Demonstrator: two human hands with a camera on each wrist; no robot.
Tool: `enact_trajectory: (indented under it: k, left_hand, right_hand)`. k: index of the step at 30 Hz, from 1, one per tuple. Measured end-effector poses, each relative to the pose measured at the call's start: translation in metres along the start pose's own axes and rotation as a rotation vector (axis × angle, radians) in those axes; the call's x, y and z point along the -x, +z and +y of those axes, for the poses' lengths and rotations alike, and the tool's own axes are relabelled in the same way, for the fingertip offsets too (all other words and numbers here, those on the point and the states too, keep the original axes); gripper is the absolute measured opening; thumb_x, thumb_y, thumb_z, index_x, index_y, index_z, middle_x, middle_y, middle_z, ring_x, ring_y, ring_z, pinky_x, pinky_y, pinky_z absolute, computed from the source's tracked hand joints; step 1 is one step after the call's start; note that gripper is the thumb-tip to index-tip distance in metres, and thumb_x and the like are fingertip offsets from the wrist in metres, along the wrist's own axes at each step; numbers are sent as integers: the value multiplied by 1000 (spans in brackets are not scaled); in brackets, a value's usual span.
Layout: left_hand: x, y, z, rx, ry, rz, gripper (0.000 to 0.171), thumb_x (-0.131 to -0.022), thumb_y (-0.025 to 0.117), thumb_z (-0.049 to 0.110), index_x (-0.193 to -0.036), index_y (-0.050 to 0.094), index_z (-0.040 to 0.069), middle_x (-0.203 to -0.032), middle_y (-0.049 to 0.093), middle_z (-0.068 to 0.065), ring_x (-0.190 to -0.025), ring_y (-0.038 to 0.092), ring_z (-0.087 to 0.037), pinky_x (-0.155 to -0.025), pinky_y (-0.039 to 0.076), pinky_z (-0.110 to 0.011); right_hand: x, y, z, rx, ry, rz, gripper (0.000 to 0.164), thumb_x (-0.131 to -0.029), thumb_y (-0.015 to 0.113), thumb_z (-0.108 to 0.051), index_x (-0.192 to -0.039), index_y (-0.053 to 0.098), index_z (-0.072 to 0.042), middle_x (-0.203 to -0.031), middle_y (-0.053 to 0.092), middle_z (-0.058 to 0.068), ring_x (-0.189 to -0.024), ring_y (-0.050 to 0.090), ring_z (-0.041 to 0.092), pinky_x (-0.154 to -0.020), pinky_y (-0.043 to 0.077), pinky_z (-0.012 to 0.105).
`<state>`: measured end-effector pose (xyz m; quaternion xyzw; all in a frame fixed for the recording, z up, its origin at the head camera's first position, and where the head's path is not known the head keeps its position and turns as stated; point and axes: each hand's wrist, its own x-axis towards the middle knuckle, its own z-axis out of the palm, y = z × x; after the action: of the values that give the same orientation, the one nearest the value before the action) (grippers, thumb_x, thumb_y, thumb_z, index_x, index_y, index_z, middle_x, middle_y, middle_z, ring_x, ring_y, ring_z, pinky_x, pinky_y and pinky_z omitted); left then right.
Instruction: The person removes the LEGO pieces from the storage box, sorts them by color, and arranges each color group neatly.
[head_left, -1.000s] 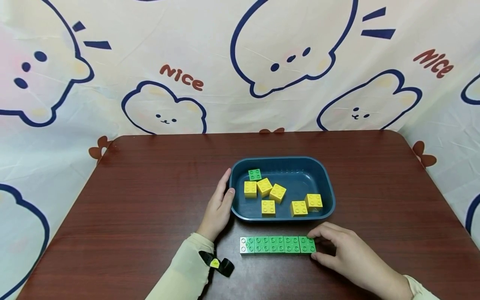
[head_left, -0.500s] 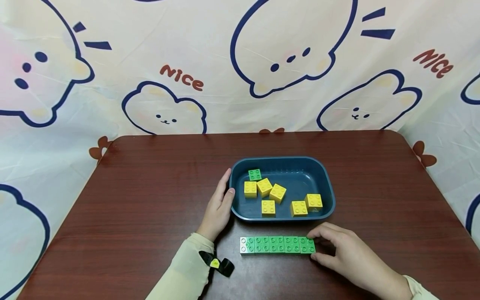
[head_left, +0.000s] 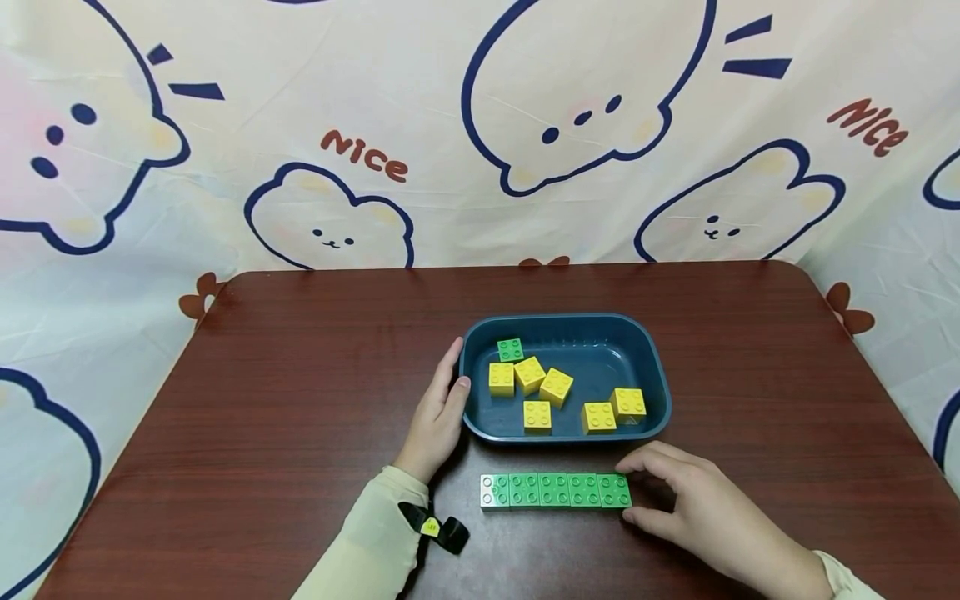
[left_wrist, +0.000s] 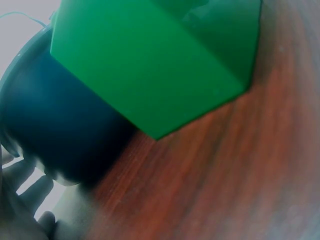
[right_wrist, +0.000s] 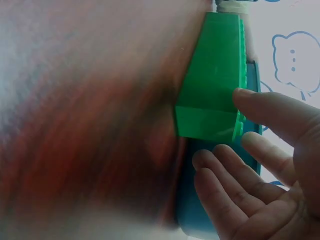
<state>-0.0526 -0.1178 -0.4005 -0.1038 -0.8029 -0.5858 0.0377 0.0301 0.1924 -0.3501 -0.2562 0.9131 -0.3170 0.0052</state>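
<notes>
My left hand (head_left: pixel 433 412) rests against the left end of a dark blue tray (head_left: pixel 656 358), fingers extended along its outer wall and thumb at the rim. In front of the tray lies a straight row of green building bricks (head_left: pixel 553 490), side by side with studs up. At the row's right end is my right hand (head_left: pixel 690 500), forefinger at the back corner and thumb at the front corner. In the right wrist view, the thumb (right_wrist: pixel 265 105) overlaps the edge of the green row (right_wrist: pixel 212 75) and the other fingers spread loosely below it.
Inside the tray are several yellow bricks (head_left: pixel 537 417) and one green brick (head_left: pixel 510 350). A black strap with a wrist camera (head_left: pixel 452 535) sits on the left wrist, close to the row's left end. A cartoon-print cloth (head_left: pixel 442 217) hangs behind the brown table (head_left: pixel 300 400).
The right hand has shifted slightly right, its thumb and forefinger a little wider apart at the row's end. The left hand, tray and bricks stay where they were.
</notes>
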Motion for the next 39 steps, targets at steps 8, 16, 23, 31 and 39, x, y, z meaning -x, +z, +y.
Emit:
enact_trajectory:
  k: [8,16,23,31,39]
  left_hand:
    - [1,0,0,4,-4,1,50,-102,36,20,-146,22,38,-152,25,6,-136,21,-5,-111,20,-42]
    - [1,-2,-1,-4,-7,1,49,-102,36,24,-146,21,38,-152,24,9,-137,20,-5,-111,20,-42]
    - [1,-1,1,4,-15,-6,50,-102,36,19,-146,20,36,-152,23,9,-137,19,-5,-111,19,-41]
    - [-1,-1,1,26,-23,-13,50,-102,37,20,-147,19,32,-153,21,4,-137,19,-6,-111,19,-40]
    - [0,0,1,5,-13,1,48,-102,36,26,-145,21,39,-152,25,7,-136,21,-5,-111,20,-41]
  right_hand:
    - [-3,-8,-4,27,23,-13,38,-70,82,-22,-101,62,-33,-100,58,-19,-87,58,3,-72,52,27]
    - [-12,-14,-8,90,-30,17,38,-69,82,-22,-102,65,-29,-101,58,-21,-91,57,-1,-74,52,26]
    - [-22,-20,-14,97,-20,-7,38,-70,81,-24,-104,64,-30,-99,59,-20,-89,57,0,-74,52,27]
    - [-33,-28,-20,106,-10,-4,36,-70,81,-23,-104,66,-23,-93,59,-19,-81,57,0,-68,52,24]
    - [-45,-34,-22,91,-12,-2,35,-72,80,-22,-104,66,-23,-96,63,-12,-81,58,2,-68,52,23]
